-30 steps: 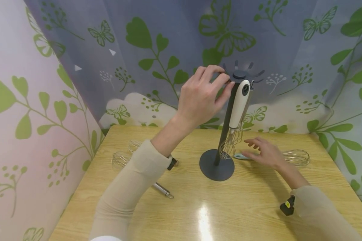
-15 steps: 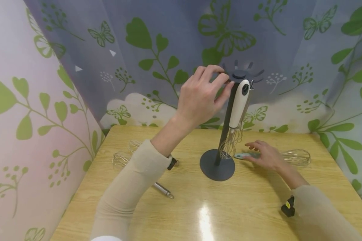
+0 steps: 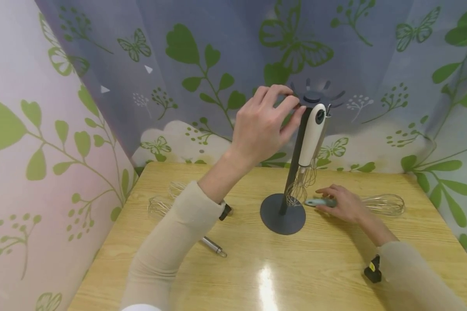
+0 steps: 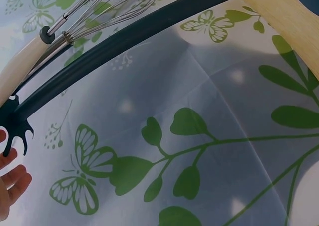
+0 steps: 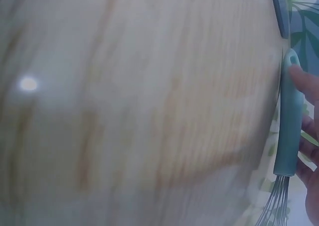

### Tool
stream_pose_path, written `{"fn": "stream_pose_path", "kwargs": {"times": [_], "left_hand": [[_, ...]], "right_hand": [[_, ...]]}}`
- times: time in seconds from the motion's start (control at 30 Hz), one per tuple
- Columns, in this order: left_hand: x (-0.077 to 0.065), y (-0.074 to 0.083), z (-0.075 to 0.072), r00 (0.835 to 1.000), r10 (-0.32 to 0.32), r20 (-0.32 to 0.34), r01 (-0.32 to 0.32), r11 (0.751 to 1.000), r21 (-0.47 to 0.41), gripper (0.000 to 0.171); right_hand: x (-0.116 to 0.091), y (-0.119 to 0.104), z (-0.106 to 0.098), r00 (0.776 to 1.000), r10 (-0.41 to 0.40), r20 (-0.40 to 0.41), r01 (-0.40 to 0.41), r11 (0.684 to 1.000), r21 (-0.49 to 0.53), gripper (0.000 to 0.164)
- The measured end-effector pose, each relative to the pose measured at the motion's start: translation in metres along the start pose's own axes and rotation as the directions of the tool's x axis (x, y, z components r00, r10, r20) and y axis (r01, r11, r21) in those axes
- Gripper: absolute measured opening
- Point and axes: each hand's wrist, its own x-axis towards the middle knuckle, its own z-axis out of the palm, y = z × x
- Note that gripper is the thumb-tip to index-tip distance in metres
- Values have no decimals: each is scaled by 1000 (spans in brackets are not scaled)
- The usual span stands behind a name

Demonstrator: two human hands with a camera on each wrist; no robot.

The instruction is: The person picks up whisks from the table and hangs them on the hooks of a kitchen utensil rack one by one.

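Observation:
My left hand (image 3: 262, 123) is up at the top of a dark whisk stand (image 3: 272, 220), thumb and fingers pinching its hooked rim; fingertips sit by the hooks in the left wrist view. From the stand hang a cream-handled whisk (image 3: 312, 136) and, partly hidden behind it, a metal-handled one. Low on the right, my right hand (image 3: 344, 204) holds the teal handle of a whisk (image 5: 288, 121) that lies on the table, thumb near the handle's holed end and fingers along the far side. Its wire loops (image 3: 385, 204) stick out past the hand.
Left of the stand, metal whisks lie on the wooden table (image 3: 257, 263), partly covered by my left sleeve; one steel handle (image 3: 214, 247) shows. A patterned curtain (image 3: 218, 65) closes off the back. Black wrist cameras sit by both sleeves.
My right hand has closed its fingers and thumb onto the teal whisk's handle, which now shows more between them. The left hand keeps its place at the stand's top. The view shifts slightly.

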Motion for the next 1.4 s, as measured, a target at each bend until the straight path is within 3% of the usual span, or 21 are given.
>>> {"fn": "stream_pose_path", "kwargs": {"times": [0.6, 0.93, 1.4], "left_hand": [[1, 3, 1, 1000, -9, 14, 9, 1000, 4, 31], [1, 3, 0, 1000, 3, 25, -4, 1000, 12, 31], [0, 2, 0, 1000, -7, 14, 7, 1000, 6, 30]], "right_hand": [[-2, 8, 6, 1000, -10, 1, 10, 1000, 9, 45], [-2, 9, 7, 999, -15, 29, 15, 1000, -5, 32], [2, 4, 2, 999, -47, 18, 48, 998, -39, 32]]}}
